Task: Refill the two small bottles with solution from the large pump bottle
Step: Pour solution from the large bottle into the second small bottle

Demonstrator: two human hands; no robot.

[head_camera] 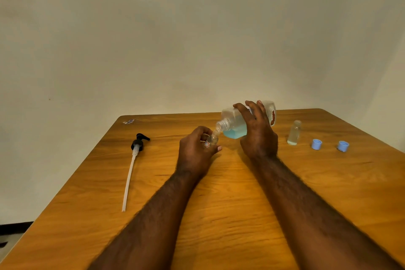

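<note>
My right hand (257, 131) grips the large clear bottle (232, 125), tipped on its side with its open neck pointing left and down; blue solution pools in its lower part. My left hand (195, 149) holds a small clear bottle (211, 139) tilted toward that neck, mouth right under it. The second small bottle (294, 132) stands upright and uncapped on the table to the right, with a little clear liquid at its bottom. The black pump head with its long white tube (133, 160) lies on the table at the left.
Two light blue caps (316, 144) (343, 146) lie right of the standing bottle. A small wrapper scrap (129, 121) sits at the far left corner of the wooden table (230, 193). A plain wall stands behind the table.
</note>
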